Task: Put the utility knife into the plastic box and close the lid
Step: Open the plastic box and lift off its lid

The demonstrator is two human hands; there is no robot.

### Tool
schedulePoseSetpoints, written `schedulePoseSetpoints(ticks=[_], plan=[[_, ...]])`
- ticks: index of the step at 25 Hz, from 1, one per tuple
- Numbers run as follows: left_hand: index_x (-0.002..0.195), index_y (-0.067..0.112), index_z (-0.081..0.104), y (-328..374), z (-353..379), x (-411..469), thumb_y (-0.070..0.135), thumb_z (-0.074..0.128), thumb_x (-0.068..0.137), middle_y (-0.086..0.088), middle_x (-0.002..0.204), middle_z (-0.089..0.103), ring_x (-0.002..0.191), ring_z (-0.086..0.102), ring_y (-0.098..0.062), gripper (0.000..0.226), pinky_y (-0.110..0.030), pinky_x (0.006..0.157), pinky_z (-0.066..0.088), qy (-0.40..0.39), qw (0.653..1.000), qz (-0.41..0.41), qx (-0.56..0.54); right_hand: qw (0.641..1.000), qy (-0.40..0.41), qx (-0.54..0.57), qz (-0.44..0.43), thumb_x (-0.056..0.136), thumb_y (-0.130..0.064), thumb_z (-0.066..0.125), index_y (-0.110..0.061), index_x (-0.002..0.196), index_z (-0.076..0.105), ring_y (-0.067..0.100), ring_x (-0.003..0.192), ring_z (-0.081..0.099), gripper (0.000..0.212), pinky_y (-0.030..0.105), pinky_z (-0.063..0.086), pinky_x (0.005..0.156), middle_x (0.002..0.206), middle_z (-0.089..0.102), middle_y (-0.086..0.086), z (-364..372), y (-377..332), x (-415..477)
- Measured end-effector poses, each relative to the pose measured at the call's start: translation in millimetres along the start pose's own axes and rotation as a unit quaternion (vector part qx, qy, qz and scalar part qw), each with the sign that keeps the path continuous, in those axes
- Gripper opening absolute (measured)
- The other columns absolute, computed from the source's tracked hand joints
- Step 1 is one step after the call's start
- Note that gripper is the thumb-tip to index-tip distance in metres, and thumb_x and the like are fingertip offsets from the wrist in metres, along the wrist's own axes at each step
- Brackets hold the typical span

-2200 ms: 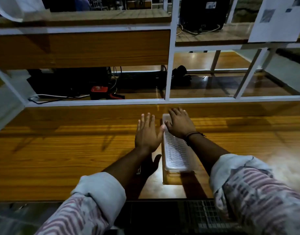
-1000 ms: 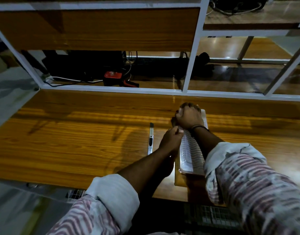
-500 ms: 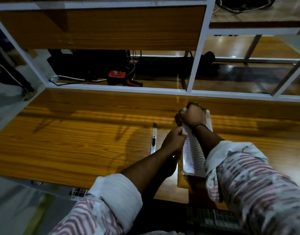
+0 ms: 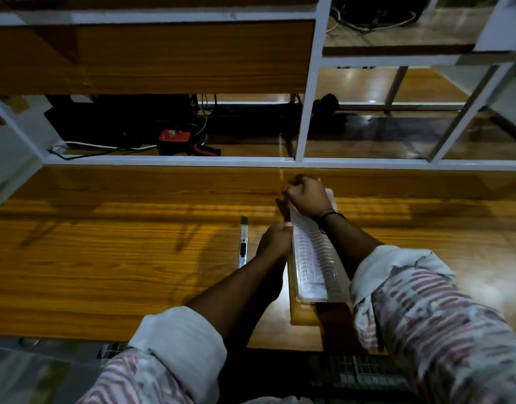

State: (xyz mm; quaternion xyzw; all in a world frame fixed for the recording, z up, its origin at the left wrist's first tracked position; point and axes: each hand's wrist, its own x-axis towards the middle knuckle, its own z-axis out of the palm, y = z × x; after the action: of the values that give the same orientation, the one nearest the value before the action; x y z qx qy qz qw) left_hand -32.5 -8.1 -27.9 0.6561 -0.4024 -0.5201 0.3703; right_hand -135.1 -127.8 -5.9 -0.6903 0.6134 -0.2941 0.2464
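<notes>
A long clear plastic box [image 4: 312,258] with a ribbed lid lies lengthwise on the wooden table [image 4: 105,258], right of centre. My right hand [image 4: 309,196] is closed over its far end. My left hand [image 4: 275,240] grips its left long edge near the middle. The lid looks slightly raised along the left side, though the dim light makes this hard to judge. A slim silver utility knife [image 4: 243,242] lies flat on the table just left of my left hand, pointing away from me, untouched.
A white metal frame [image 4: 303,112] runs along the table's far edge. Behind it sit a red tool [image 4: 175,139], cables and dark equipment. A wire mesh surface [image 4: 361,371] shows below the table's near edge.
My left hand lifted off the table, uncovering the knife, and took the box's left edge. My right hand closed on the far end. The head camera shifted slightly.
</notes>
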Motion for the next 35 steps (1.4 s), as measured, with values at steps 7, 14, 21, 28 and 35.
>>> schedulePoseSetpoints(ticks=[7,14,21,28,35], plan=[[0.136,0.024,0.069,14.0,1.4,9.9,0.035,0.055,0.104,-0.001,0.114,0.079,0.088,0.076,-0.012,0.036,-0.016,0.054,0.053,-0.019,0.998,0.04,-0.04,0.97,0.061,0.002,0.236,0.094,-0.038,0.066,-0.005,0.1,0.07,0.036,0.104,0.066,0.034,0.045,0.056,0.086,0.107,0.07,0.017,-35.1,38.8,5.0],[0.142,0.02,0.064,21.5,6.6,15.2,0.021,0.052,0.109,0.007,0.095,0.073,0.072,0.072,-0.002,0.035,-0.011,0.051,0.052,-0.057,0.997,0.046,-0.032,0.973,0.149,0.077,0.157,0.096,-0.033,0.065,-0.003,0.082,0.069,0.033,0.086,0.067,0.033,0.042,0.054,0.078,0.086,0.072,0.014,-35.8,58.4,-14.1],[0.145,0.014,0.062,19.6,3.0,22.0,0.011,0.045,0.111,0.005,0.093,0.071,0.063,0.073,-0.001,0.038,-0.012,0.048,0.052,-0.059,0.996,0.054,-0.028,0.975,0.17,0.066,0.127,0.094,-0.038,0.063,-0.008,0.081,0.074,0.03,0.083,0.068,0.034,0.048,0.059,0.08,0.087,0.073,0.013,-30.7,64.8,-12.3],[0.154,0.023,0.053,19.9,-0.9,26.0,0.015,0.049,0.11,-0.001,0.102,0.076,0.062,0.071,-0.009,0.045,-0.024,0.049,0.055,-0.049,0.997,0.039,-0.054,0.973,0.172,0.102,0.115,0.098,-0.03,0.063,-0.008,0.094,0.073,0.027,0.091,0.066,0.024,0.03,0.046,0.076,0.096,0.072,0.012,-43.2,48.6,-7.0],[0.139,0.012,0.064,13.3,-0.3,28.2,0.022,0.057,0.108,-0.003,0.105,0.077,0.085,0.072,-0.021,0.033,-0.03,0.064,0.058,0.023,0.994,0.046,-0.094,0.97,0.131,0.157,0.13,0.102,-0.029,0.059,-0.008,0.103,0.069,0.021,0.088,0.061,0.023,0.028,0.042,0.073,0.092,0.067,0.005,-54.3,38.0,-10.3]])
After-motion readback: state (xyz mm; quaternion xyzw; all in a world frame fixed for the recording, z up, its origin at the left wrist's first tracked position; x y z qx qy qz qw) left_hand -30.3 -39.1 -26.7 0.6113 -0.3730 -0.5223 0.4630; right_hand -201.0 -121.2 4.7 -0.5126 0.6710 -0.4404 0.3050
